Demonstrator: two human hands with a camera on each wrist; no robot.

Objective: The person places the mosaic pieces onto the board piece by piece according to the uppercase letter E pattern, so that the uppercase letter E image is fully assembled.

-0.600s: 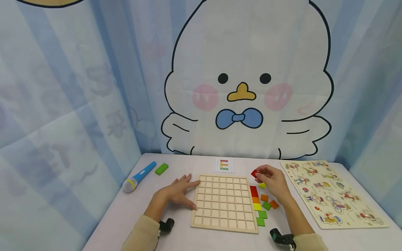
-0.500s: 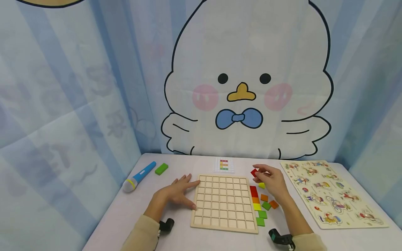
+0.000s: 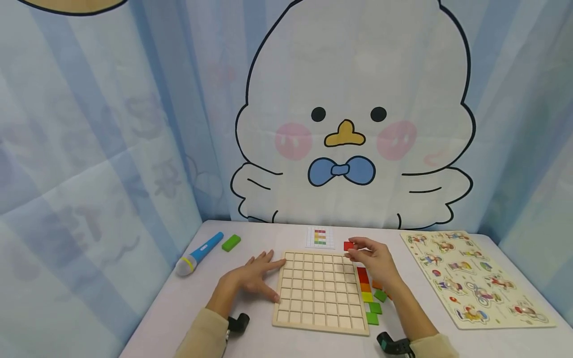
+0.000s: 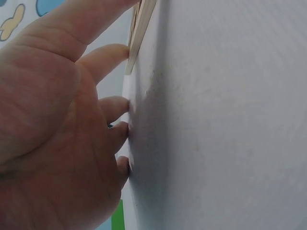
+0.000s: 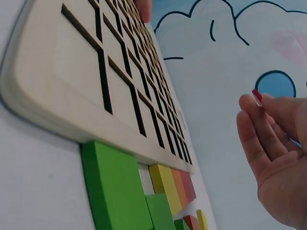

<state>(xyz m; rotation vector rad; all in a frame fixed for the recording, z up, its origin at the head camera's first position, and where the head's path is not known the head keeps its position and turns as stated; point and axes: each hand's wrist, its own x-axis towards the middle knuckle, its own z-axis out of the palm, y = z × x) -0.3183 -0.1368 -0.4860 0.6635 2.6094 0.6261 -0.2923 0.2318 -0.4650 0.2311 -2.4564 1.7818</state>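
Observation:
A wooden grid board (image 3: 320, 293) with bare square cells lies in the middle of the table. At its left edge, my left hand (image 3: 254, 277) is spread, with the thumb and a finger touching the frame; the left wrist view shows the fingers (image 4: 112, 108) reaching down to the tabletop. My right hand (image 3: 375, 259) pinches a red square tile (image 3: 348, 246) between thumb and fingertips, raised near the board's far right corner. In the right wrist view only a thin side of that red tile (image 5: 257, 96) shows. Along the board's right edge lie red tiles (image 3: 362, 275), a yellow tile (image 3: 367, 297) and green tiles (image 3: 372, 318).
A small card with a coloured pattern (image 3: 320, 237) lies behind the board. To the left are a blue and white toy microphone or torch (image 3: 199, 253) and a green block (image 3: 231, 243). A picture puzzle board (image 3: 476, 281) lies on the right. Behind hangs a printed curtain (image 3: 344, 74).
My right hand has moved left with the red tile, from beside the loose tiles to near the board's far right corner. The left hand stays at the board's left edge.

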